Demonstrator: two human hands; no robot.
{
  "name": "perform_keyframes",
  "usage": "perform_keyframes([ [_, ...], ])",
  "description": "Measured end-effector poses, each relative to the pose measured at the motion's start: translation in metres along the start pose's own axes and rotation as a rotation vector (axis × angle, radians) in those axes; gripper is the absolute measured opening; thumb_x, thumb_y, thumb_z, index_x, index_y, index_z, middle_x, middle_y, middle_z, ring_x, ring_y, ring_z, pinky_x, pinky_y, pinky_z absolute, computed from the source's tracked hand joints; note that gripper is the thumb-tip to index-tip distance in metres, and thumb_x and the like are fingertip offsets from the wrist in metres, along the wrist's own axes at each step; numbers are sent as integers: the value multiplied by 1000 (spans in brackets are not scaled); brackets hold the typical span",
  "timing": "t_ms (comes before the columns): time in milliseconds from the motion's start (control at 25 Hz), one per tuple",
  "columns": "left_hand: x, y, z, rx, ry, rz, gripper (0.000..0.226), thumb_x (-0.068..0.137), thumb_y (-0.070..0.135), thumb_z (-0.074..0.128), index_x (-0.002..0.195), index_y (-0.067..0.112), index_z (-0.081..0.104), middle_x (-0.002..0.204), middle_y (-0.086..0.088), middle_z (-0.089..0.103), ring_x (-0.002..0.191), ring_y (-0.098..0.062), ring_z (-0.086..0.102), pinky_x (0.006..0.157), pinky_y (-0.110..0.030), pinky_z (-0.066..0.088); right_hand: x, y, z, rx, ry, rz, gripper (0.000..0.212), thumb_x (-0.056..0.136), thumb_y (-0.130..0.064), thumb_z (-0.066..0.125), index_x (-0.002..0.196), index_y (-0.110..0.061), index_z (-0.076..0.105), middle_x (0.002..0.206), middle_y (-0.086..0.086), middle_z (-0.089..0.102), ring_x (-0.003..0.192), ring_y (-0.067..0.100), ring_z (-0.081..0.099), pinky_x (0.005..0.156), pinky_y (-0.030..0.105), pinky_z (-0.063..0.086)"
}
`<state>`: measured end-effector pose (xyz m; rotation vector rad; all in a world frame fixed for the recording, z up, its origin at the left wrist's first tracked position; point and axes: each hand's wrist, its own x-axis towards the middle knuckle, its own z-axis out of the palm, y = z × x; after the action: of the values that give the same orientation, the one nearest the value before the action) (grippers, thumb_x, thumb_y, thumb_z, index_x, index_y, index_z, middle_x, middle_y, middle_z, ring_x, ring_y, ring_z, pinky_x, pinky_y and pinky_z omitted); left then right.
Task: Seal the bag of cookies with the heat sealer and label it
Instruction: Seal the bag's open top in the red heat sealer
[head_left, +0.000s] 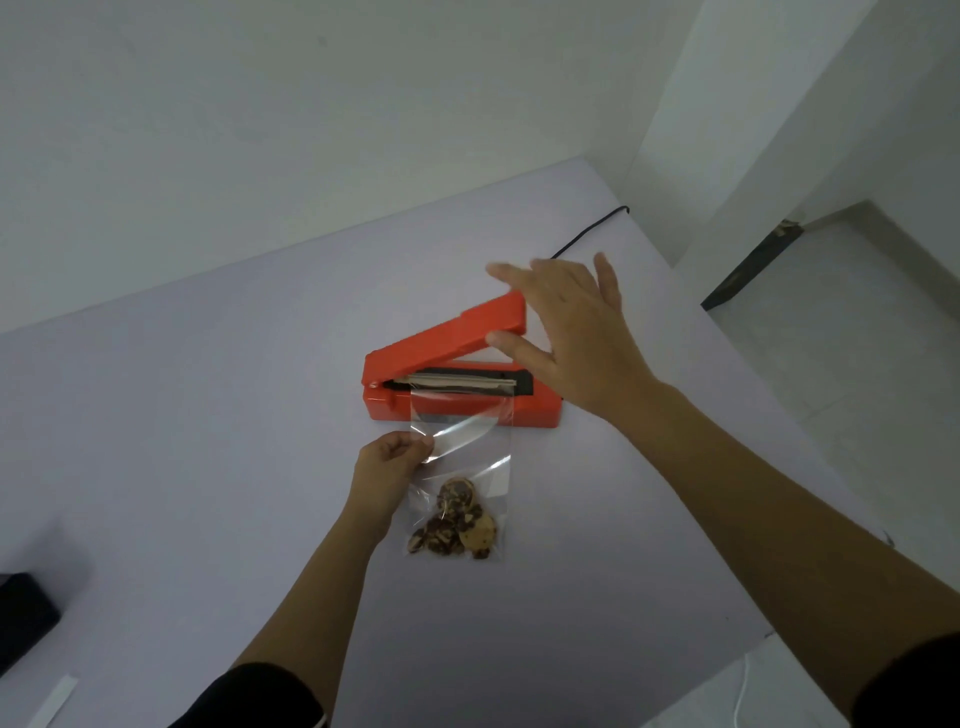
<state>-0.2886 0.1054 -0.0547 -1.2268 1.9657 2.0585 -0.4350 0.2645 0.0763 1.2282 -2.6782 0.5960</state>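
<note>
At the far left edge of the pale table (208, 415), a dark object (21, 618) is sitting partly out of frame, and a white strip (52, 699) is lying near the table's near edge just below it. Moving right, the left hand (387, 467) is reaching in from a dark sleeve, its fingers curled and pinching the left edge of the clear bag (467, 441) between thumb and fingertips. The bag is lying flat on the table near the middle, with the cookies (457, 519) gathering at its near end. Its far, open end is resting across the sealing strip of the orange heat sealer (457, 410), under the raised lid (452, 332), which is tilting up toward the right. Further right, the right hand (571, 332) is hovering at the lid's raised end, open with fingers spread and holding nothing; its thumb is lying just beside the lid's tip, and whether they are touching cannot be told. Beyond this hand, a black cord (592, 231) is running away toward the table's far right edge.
</note>
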Motion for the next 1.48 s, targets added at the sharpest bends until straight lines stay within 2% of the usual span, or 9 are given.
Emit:
perform_keyframes([
  [160, 1, 0, -1, -6, -13, -19, 16, 86, 17, 64, 84, 2, 70, 78, -11, 68, 72, -22, 62, 70, -31, 50, 41, -50, -6, 453, 59, 15, 74, 79, -43, 68, 139, -17, 34, 119, -3, 61, 124, 20, 46, 113, 57, 13],
  [280, 1, 1, -1, -8, -18, -23, 18, 86, 19, 64, 81, 2, 69, 76, -12, 67, 71, -23, 61, 71, -33, 49, 62, -70, 0, 629, -143, -107, 79, 89, -39, 57, 148, -15, 10, 150, 2, 35, 141, 20, 21, 115, 53, 14],
  [360, 0, 2, -1, -5, -17, -30, 18, 86, 19, 64, 81, 2, 68, 74, -9, 66, 70, -21, 60, 68, -29, 49, 59, -61, 5, 627, -199, -82, 71, 96, -34, 46, 149, -16, 3, 157, 1, 13, 145, 18, 7, 118, 45, 9],
  [520, 2, 2, 0, 47, 4, -39, 15, 86, 20, 62, 88, 5, 66, 81, -5, 68, 76, -21, 62, 71, -30, 51, 16, 3, 32, 450, -337, 281, 74, 88, 1, 46, 148, -14, 5, 158, 4, 6, 145, 17, 2, 119, 38, 8],
  [640, 2, 6, 3, 113, 40, 5, 17, 84, 27, 59, 90, 12, 64, 89, -7, 69, 87, -25, 64, 82, -39, 53, -26, 44, 54, 139, -627, 423, 93, 81, -12, 64, 148, -11, -1, 158, 10, -3, 145, 24, -2, 118, 41, 11],
  [760, -3, 20, 13, 158, 146, 109, 25, 90, 38, 54, 89, 14, 60, 77, -5, 69, 69, -19, 68, 66, -28, 54, -47, 53, 68, 213, -593, 403, 103, 77, -36, 73, 148, -7, 4, 156, 12, 11, 143, 26, 13, 115, 42, 20],
  [880, -5, 33, 22, 262, 278, 172, 30, 92, 38, 51, 84, 10, 57, 70, -5, 66, 51, -17, 64, 44, -11, 44, -51, 49, 71, 286, -453, 433, 95, 78, -41, 71, 147, -9, 14, 151, 9, 29, 137, 25, 31, 109, 38, 28],
  [1120, -8, 43, 38, 390, 496, 220, 15, 91, 22, 55, 92, 9, 63, 80, 2, 60, 70, -21, 59, 67, -28, 45, -52, 47, 74, 163, -373, 418, 86, 74, -48, 72, 141, -13, 28, 135, 7, 50, 121, 26, 49, 99, 41, 39],
  [1480, -4, 39, 44, 768, 488, 477, 21, 90, 2, 50, 70, 3, 57, 60, -6, 52, 49, -23, 47, 51, -27, 38, -53, 48, 80, 59, -386, 423, 84, 77, -52, 66, 141, -15, 26, 139, 6, 46, 127, 25, 43, 108, 49, 29],
])
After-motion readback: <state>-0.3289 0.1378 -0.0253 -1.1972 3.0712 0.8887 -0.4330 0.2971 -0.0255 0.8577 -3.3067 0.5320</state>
